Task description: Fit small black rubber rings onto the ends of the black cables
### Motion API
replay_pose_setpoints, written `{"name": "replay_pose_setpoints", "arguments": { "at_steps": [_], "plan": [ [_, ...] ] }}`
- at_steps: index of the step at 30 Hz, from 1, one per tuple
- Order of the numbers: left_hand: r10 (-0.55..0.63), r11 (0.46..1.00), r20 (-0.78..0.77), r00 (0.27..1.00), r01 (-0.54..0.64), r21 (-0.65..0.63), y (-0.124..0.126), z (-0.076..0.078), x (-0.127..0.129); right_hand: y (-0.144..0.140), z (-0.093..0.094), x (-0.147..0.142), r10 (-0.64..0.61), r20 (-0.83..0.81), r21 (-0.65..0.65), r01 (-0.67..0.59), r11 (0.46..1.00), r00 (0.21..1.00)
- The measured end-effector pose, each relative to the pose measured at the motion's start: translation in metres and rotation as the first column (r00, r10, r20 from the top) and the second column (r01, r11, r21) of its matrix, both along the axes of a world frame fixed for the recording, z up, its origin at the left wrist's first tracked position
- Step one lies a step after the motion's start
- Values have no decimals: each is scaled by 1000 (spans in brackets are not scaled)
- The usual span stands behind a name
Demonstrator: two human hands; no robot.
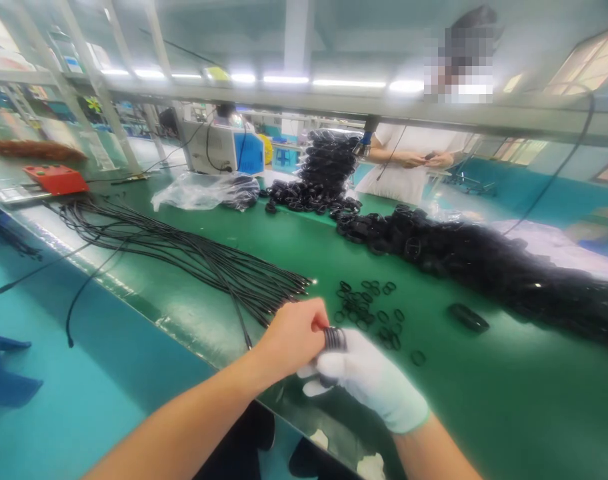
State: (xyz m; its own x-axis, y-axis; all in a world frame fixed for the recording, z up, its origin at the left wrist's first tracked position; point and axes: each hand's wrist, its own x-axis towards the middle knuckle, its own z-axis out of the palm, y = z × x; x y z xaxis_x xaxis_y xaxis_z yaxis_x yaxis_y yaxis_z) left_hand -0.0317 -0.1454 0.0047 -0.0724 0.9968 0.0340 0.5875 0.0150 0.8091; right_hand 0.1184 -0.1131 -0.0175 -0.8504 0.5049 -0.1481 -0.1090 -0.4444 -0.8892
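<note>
Above the table's front edge my bare left hand and my white-gloved right hand meet. Between them is a short row of thin black rings, lined up side by side. The gloved fingers wrap round the rings from the right and below. My left hand is closed, thumb and fingertips bent against the left end of the row; what lies inside its fingers is partly hidden. Just beyond my hands, loose black rings lie scattered on the green table. A bundle of black cables ends close to my left hand.
A long heap of black coiled pieces runs along the right back, near a tall black stack. A plastic bag, a blue-and-grey machine and a red box stand farther left. A person stands across the table.
</note>
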Motion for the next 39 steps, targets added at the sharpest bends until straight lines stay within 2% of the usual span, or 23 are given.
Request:
{"name": "replay_pose_setpoints", "arguments": {
  "at_steps": [4, 7, 10, 12, 16, 18, 20, 22, 25, 28, 31, 36, 39],
  "plan": [
    [46, 997, 54, 997, -42, -63, -1, -3, 1, -1, 4, -1, -30, 48, 34, 28, 999, 998],
    [10, 998, 45, 999, -8, -61, -1, -1, 0, 1, 1, 1, 6, 46, 15, -6, 1000, 999],
    [-33, 999, 16, 999, 33, 32, -6, 3, -2, 5, -7, 4, -58, -46, -84, 54, 995, 997],
    [-90, 990, -65, 994, 96, 100, -14, 1, -2, 7, -11, 3, -115, -111, -142, 99, 985, 987],
    [-219, 931, -280, 935, 286, 228, -27, -15, 4, 8, -12, -1, -120, -205, -104, 101, 989, 971],
    [-195, 909, -329, 924, 296, 292, -29, -22, 6, 9, -12, -2, -127, -206, -83, 112, 990, 970],
    [-217, 908, -302, 928, 305, 286, -27, -22, 3, 10, -13, 0, -139, -192, -113, 119, 986, 971],
    [-231, 931, -185, 955, 272, 243, -22, -16, -4, 12, -17, 4, -101, -180, -198, 65, 978, 978],
    [-138, 978, -32, 990, 141, 156, -13, -4, -12, 12, -21, 8, 3, -152, -273, -45, 961, 988],
    [-129, 989, -91, 987, 135, 67, -7, 2, -10, 9, -23, 6, 38, -90, -209, -57, 976, 995],
    [-112, 991, -189, 975, 124, 54, -5, -1, -3, 6, -22, 2, 45, -41, -170, -51, 984, 998],
    [1, 987, -289, 957, 46, 157, -8, -14, 0, 5, -19, -2, 69, -12, -133, -70, 989, 998],
    [33, 970, -275, 961, 36, 241, -9, -25, 3, 3, -19, -6, 55, 17, -121, -52, 991, 998]
  ]
}}
